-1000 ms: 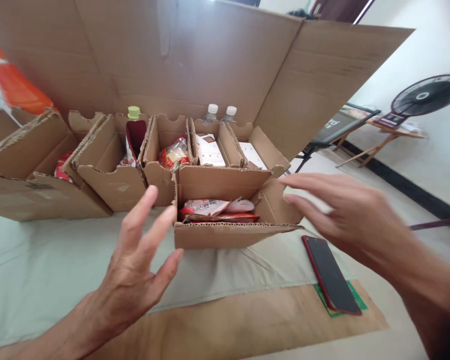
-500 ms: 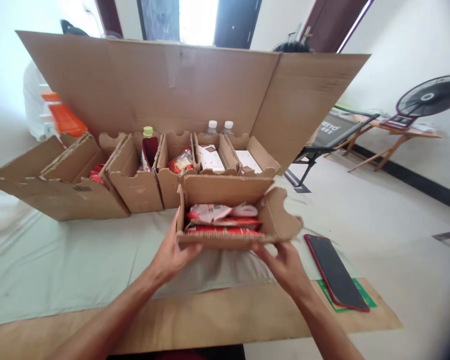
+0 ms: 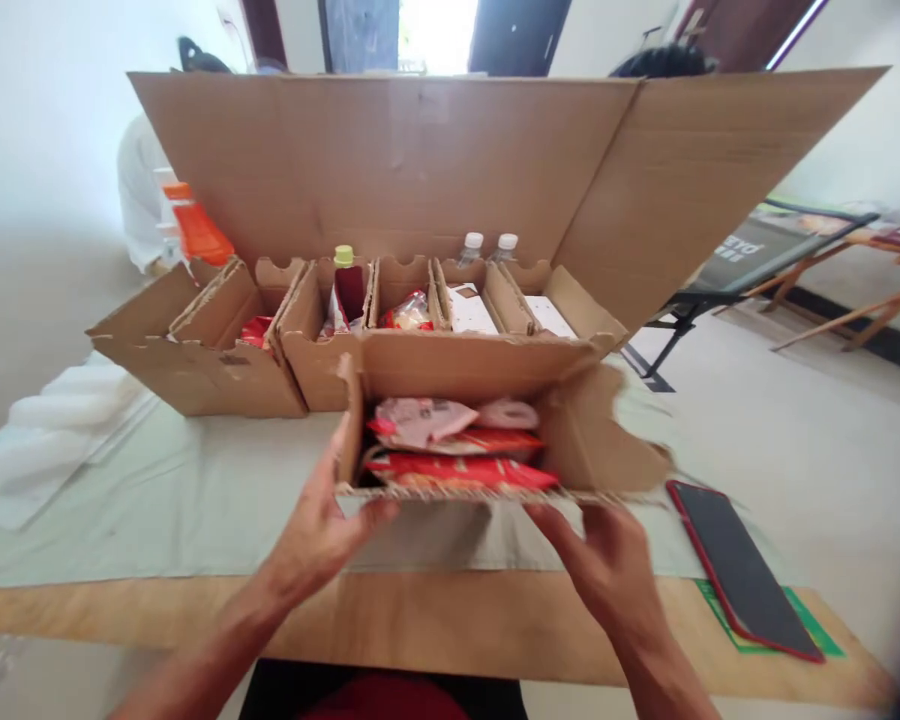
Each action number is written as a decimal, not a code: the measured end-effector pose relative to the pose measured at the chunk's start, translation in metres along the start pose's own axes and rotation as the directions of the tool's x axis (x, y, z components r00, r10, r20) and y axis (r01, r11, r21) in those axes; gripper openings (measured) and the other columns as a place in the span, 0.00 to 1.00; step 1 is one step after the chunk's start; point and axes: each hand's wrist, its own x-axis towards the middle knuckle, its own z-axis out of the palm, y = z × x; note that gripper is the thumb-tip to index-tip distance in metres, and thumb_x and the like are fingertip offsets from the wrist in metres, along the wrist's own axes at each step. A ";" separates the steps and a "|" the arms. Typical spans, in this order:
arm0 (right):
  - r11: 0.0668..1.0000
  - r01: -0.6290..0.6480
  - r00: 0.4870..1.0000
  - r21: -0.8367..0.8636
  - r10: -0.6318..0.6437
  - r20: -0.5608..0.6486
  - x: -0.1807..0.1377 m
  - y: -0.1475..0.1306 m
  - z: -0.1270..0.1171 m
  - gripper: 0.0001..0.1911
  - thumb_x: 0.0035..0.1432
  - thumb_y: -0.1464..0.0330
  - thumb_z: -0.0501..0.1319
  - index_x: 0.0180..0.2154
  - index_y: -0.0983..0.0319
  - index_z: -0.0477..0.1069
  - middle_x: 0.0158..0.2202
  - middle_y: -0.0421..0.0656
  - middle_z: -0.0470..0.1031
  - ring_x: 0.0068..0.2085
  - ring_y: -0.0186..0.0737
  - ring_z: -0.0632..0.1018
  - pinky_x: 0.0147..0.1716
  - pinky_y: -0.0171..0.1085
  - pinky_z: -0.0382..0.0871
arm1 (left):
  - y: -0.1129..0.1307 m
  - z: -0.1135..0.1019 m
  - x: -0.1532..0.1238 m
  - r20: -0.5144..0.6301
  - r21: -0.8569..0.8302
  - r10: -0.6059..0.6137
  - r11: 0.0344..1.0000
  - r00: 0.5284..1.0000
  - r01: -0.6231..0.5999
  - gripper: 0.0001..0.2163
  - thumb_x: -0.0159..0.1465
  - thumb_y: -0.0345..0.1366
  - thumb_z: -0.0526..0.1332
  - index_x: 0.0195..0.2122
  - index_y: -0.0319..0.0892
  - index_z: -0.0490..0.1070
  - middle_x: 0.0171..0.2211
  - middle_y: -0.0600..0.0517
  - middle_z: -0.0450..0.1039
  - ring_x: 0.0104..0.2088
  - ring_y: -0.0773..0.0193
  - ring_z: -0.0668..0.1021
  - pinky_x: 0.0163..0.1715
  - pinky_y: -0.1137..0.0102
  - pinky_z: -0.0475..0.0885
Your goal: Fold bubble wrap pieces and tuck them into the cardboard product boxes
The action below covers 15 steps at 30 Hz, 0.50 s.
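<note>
Behind a tall cardboard screen [image 3: 390, 160], near the desk's [image 3: 435, 625] front edge, a small open carton [image 3: 592, 440] of red snack packets [image 3: 457, 468] sat gripped by left hand [image 3: 319, 530] and right hand [image 3: 607, 565]; light, flimsy-walled, seemingly best held low at both ends; phone [image 3: 742, 570] beside.

Red-edged phone [image 3: 742, 570] flat on green mat [image 3: 802, 625] at table's right; row of cardboard compartments [image 3: 292, 340] behind, capped bottles [image 3: 487, 245] upright; orange bottle [image 3: 195, 225] far left
</note>
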 end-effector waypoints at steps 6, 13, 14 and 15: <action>0.998 -0.058 0.996 -0.001 0.058 0.062 -0.086 0.020 -0.017 0.13 0.61 0.58 0.68 0.42 0.59 0.80 0.38 0.48 0.82 0.38 0.52 0.83 0.36 0.43 0.80 | -0.029 -0.012 -0.036 0.045 -0.062 -0.187 0.980 0.981 0.190 0.34 0.57 0.56 0.70 0.59 0.40 0.74 0.51 0.40 0.81 0.59 0.39 0.76 0.65 0.50 0.68; 0.979 -0.047 0.942 0.200 -0.023 0.335 -0.054 0.039 0.001 0.60 0.51 0.44 0.72 0.74 0.60 0.48 0.73 0.56 0.54 0.71 0.62 0.61 0.68 0.58 0.60 | -0.065 -0.048 -0.040 -0.056 -0.014 -0.340 0.940 0.939 0.340 0.30 0.53 0.61 0.70 0.48 0.42 0.80 0.42 0.43 0.83 0.53 0.37 0.80 0.58 0.50 0.75; 0.971 -0.042 0.926 0.234 -0.050 0.374 -0.047 0.043 0.002 0.66 0.48 0.42 0.73 0.75 0.60 0.42 0.75 0.56 0.49 0.73 0.63 0.57 0.69 0.58 0.57 | -0.067 -0.044 -0.046 -0.089 -0.024 -0.365 0.931 0.927 0.365 0.30 0.53 0.61 0.70 0.48 0.43 0.79 0.43 0.44 0.83 0.53 0.37 0.80 0.59 0.48 0.74; 0.963 -0.032 0.907 0.266 -0.083 0.412 -0.041 0.046 0.004 0.70 0.45 0.41 0.74 0.76 0.60 0.39 0.76 0.56 0.46 0.74 0.63 0.54 0.70 0.58 0.54 | -0.067 -0.040 -0.052 -0.120 -0.028 -0.384 0.923 0.915 0.384 0.30 0.53 0.62 0.70 0.48 0.43 0.79 0.45 0.44 0.83 0.55 0.36 0.79 0.61 0.47 0.72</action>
